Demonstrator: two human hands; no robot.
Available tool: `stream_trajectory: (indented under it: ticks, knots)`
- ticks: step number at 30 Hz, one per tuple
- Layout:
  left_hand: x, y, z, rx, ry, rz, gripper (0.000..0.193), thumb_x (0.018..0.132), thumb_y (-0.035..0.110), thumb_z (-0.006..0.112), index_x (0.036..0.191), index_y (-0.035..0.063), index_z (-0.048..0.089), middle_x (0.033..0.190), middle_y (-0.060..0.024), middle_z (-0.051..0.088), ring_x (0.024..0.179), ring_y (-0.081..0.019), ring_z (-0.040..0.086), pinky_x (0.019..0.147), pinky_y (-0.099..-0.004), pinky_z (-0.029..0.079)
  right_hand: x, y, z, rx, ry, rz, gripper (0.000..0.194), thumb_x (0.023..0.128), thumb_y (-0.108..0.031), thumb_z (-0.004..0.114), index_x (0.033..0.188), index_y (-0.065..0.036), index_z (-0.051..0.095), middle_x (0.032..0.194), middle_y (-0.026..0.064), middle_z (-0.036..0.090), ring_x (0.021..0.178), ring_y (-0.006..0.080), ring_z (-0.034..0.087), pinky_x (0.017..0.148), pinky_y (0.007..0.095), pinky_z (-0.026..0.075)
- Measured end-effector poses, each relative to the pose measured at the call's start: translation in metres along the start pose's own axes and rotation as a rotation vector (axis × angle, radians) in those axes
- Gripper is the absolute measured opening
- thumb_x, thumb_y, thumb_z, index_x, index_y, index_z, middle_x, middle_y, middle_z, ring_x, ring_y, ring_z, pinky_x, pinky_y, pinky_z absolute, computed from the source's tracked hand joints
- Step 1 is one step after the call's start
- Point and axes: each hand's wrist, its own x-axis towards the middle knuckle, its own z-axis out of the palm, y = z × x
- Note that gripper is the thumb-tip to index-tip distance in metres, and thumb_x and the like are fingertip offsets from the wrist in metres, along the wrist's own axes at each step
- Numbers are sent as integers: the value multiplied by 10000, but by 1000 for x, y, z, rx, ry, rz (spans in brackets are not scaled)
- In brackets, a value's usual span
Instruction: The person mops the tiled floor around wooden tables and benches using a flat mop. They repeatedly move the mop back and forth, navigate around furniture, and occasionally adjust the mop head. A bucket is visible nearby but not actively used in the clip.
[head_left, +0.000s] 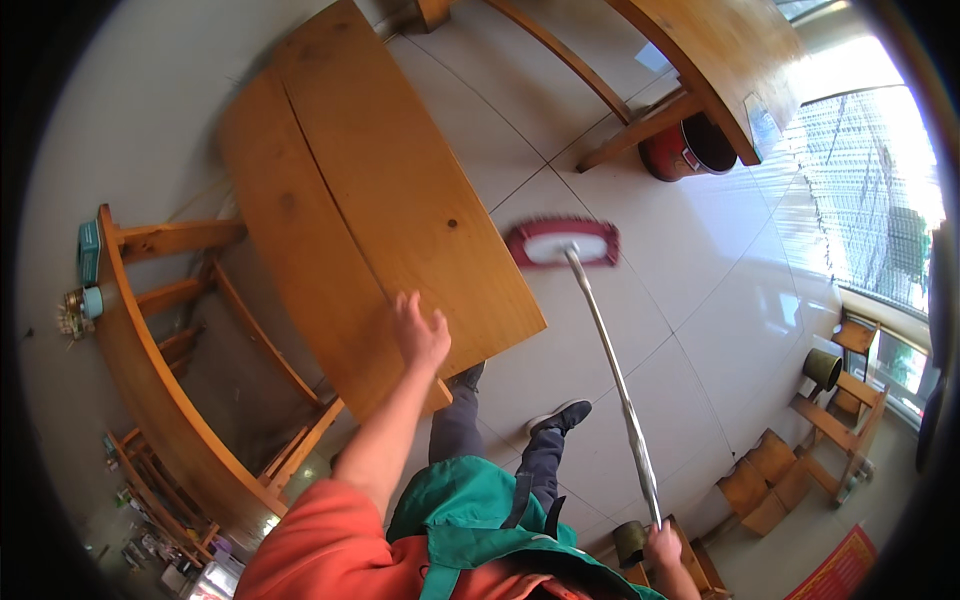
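My right hand (663, 546) is closed around the upper end of a metal mop pole, low in the view. The pole runs up to a flat mop (568, 244) with a dark red fringed pad and a pale plate, lying on the tiled floor beside the edge of a wooden table (390, 187). Over the near part of that tabletop is my left hand (422, 330), fingers apart and holding nothing. Whether it touches the wood, I cannot tell.
Another wooden table (697, 45) stands at the upper right, a red bin (667, 154) beneath it. At the left a curved wooden table (157, 375) bears small items. Wooden stools (757, 480) and a dark green bin (823, 369) are at the right, near the windows.
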Motion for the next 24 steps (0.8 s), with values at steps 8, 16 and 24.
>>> stream_trajectory:
  ticks: [8, 16, 24]
  knots:
    - [-114, -6, 65, -1368, -246, -1509, 758, 990, 697, 528, 1421, 75, 509, 1361, -138, 607, 1169, -276, 618, 960, -446, 544, -123, 190, 155, -222, 1, 140, 261, 1031, -360, 571, 1049, -116, 662, 723, 86, 634, 582, 248, 603, 493, 398, 488]
    - [-44, 74, 168, -2048, -6, -1182, 461, 1034, 392, 632, 1366, 79, 565, 1387, -59, 575, 1289, -255, 546, 1103, -431, 498, -100, 223, 165, -344, 302, -274, 155, 1044, -259, 566, 973, -181, 680, 693, 27, 618, 545, 210, 608, 498, 358, 542]
    - [-9, 193, 189, -949, -706, -321, 332, 1035, 346, 607, 1211, 68, 646, 1306, -136, 648, 1169, -281, 648, 950, -393, 550, -19, 218, 11, -398, 273, 5, 418, 931, -559, 652, 959, -145, 693, 765, 76, 699, 695, 272, 703, 566, 424, 554]
